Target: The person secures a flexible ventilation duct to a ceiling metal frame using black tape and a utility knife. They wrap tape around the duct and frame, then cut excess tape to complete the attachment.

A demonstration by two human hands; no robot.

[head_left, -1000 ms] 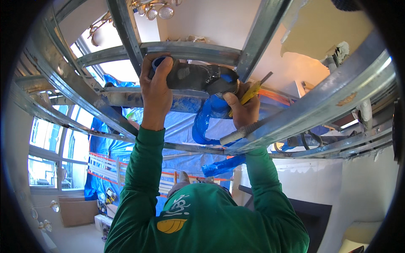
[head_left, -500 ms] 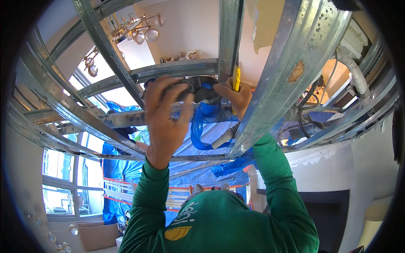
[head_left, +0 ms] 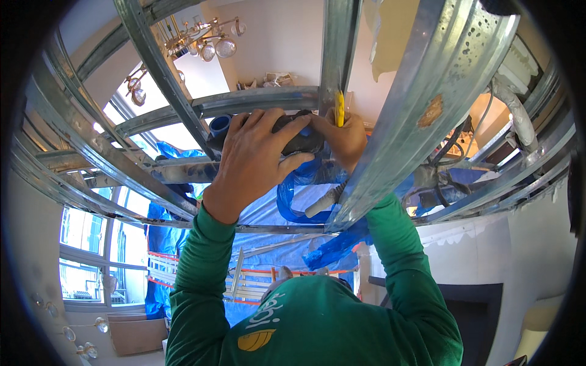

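Observation:
My left hand (head_left: 253,149) lies over a dark pipe with black foam-like wrapping (head_left: 299,133), its fingers curled across the top and its thumb below. A round blue pipe end (head_left: 220,124) shows at the left of this wrapped pipe. My right hand (head_left: 347,139) grips a yellow utility knife (head_left: 340,110), its blade pointing up, close to the right end of the wrapping. Part of the right hand is behind a wide metal stud. Blue plastic film (head_left: 287,195) hangs in a loop beneath the wrapped pipe.
Metal framing surrounds both arms, with a wide stud (head_left: 421,116) at my right and a rail (head_left: 274,229) across below. A grey flexible hose end (head_left: 323,202) hangs near the film. Blue sheeting (head_left: 268,210) lies below. Cables (head_left: 448,177) run at right; a glass-globe chandelier (head_left: 207,46) hangs beyond.
My left hand was raised with fingers spread and blurred; it has come down onto the black wrapped pipe. The right hand keeps the knife in nearly the same place.

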